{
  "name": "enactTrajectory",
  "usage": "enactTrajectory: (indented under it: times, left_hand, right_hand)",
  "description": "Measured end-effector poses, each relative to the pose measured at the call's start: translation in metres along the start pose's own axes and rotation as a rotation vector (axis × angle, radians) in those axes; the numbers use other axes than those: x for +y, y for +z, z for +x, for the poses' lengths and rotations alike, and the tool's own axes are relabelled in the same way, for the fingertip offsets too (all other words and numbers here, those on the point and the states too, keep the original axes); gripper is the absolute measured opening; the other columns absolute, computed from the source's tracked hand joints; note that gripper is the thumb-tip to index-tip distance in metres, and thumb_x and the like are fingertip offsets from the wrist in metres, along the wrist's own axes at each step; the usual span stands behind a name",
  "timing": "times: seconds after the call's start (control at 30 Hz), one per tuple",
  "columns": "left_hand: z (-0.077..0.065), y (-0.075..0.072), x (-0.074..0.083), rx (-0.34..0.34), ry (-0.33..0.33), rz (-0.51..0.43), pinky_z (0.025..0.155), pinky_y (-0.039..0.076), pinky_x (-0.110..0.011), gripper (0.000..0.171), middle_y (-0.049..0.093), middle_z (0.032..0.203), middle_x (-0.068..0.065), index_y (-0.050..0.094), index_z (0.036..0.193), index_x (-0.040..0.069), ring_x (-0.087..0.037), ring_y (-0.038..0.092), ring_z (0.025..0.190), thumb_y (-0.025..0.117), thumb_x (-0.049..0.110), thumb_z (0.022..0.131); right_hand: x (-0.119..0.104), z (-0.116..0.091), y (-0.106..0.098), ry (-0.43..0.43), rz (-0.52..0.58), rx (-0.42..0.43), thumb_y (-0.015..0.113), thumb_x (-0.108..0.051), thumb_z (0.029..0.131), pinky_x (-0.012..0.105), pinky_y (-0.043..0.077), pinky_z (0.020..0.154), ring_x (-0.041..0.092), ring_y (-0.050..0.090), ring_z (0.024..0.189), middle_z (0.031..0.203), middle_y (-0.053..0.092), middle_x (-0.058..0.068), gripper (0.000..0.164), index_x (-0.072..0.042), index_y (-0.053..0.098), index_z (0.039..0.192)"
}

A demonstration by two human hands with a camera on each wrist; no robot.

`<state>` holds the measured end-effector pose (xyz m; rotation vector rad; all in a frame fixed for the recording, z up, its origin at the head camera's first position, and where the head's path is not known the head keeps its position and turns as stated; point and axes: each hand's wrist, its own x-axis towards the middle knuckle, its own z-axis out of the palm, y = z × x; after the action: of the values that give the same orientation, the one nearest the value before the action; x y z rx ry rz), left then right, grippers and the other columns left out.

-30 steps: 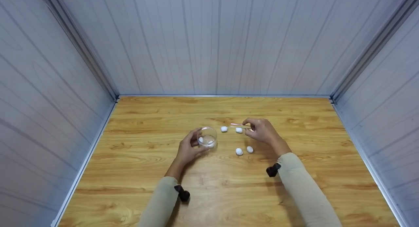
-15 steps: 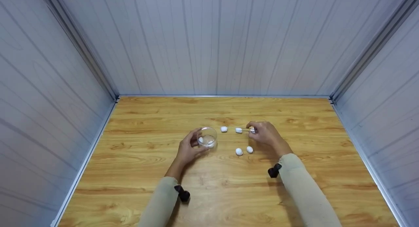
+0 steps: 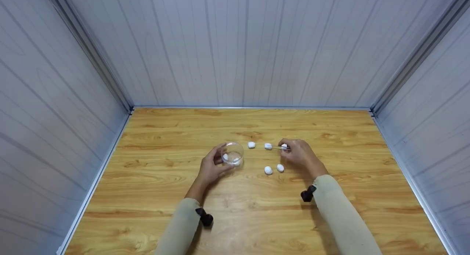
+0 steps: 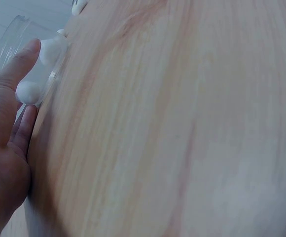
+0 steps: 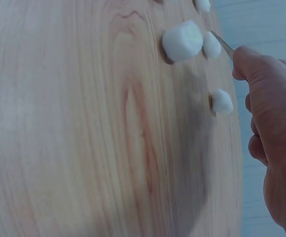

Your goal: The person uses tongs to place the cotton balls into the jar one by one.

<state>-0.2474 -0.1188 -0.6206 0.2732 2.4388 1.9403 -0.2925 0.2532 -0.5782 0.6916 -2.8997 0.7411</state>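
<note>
My left hand (image 3: 212,167) grips a clear round cup (image 3: 232,154) from its left side, thumb at the front. Inside the cup in the left wrist view lie white cotton balls (image 4: 29,92). My right hand (image 3: 299,152) pinches a thin pair of tweezers (image 5: 224,45), which points left. The tweezer tips are right at a cotton ball (image 3: 268,146) on the table. Another cotton ball (image 3: 284,147) shows beside the right fingertips, partly behind the tweezers. Two more, a left cotton ball (image 3: 268,170) and a right cotton ball (image 3: 280,168), lie nearer the front.
One further cotton ball (image 3: 251,145) sits between the cup and the tweezers. The wood-grain table (image 3: 235,218) is bounded by a pale back wall (image 3: 235,49) and side walls. Each sleeve carries a small black camera at the wrist.
My right hand has shifted slightly right and toward the front, and the tweezer tips have come down onto the cotton ball. A cotton ball by its fingers has come into sight. The left hand stays put.
</note>
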Motion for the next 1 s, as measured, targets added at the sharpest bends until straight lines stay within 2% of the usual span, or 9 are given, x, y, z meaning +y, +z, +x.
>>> enactTrajectory:
  times: [0.17, 0.43, 0.77, 1.0]
  left_hand:
    - [0.0007, -0.0002, -0.0004, 0.000, 0.006, 0.003, 0.112, 0.066, -0.036, 0.087, 0.067, 0.155, -0.025, 0.054, 0.165, 0.006, -0.042, 0.070, 0.139, 0.094, -0.001, 0.088]
    - [0.0004, -0.0004, -0.0006, 0.007, 0.004, -0.002, 0.113, 0.065, -0.040, 0.088, 0.066, 0.157, -0.025, 0.055, 0.165, 0.008, -0.042, 0.070, 0.139, 0.094, -0.002, 0.088]
    - [0.0005, -0.0001, -0.0024, 0.000, 0.020, 0.004, 0.113, 0.066, -0.039, 0.084, 0.067, 0.153, -0.025, 0.055, 0.165, 0.008, -0.043, 0.070, 0.139, 0.094, 0.001, 0.090]
    - [0.0014, 0.0008, -0.0048, 0.006, 0.007, -0.008, 0.113, 0.066, -0.043, 0.083, 0.068, 0.152, -0.025, 0.056, 0.164, 0.009, -0.043, 0.070, 0.139, 0.094, 0.002, 0.090]
  right_hand:
    - [0.0036, -0.0017, 0.0027, 0.007, 0.009, 0.006, 0.072, -0.010, 0.105, 0.054, 0.066, 0.083, 0.029, 0.079, 0.091, 0.112, 0.086, 0.017, 0.020, -0.009, 0.080, 0.124]
    - [0.0071, -0.0010, 0.0054, 0.008, -0.009, 0.002, 0.070, -0.011, 0.105, 0.054, 0.064, 0.082, 0.027, 0.074, 0.085, 0.112, 0.086, 0.019, 0.021, -0.008, 0.080, 0.124]
    - [0.0061, -0.0003, 0.0065, 0.004, -0.023, 0.000, 0.070, -0.008, 0.104, 0.041, 0.054, 0.071, 0.017, 0.060, 0.073, 0.109, 0.086, 0.018, 0.020, -0.009, 0.080, 0.121]
    - [0.0059, -0.0009, 0.0091, 0.021, -0.021, -0.013, 0.068, -0.009, 0.106, 0.037, 0.048, 0.068, 0.017, 0.057, 0.070, 0.108, 0.085, 0.018, 0.020, -0.009, 0.080, 0.122]
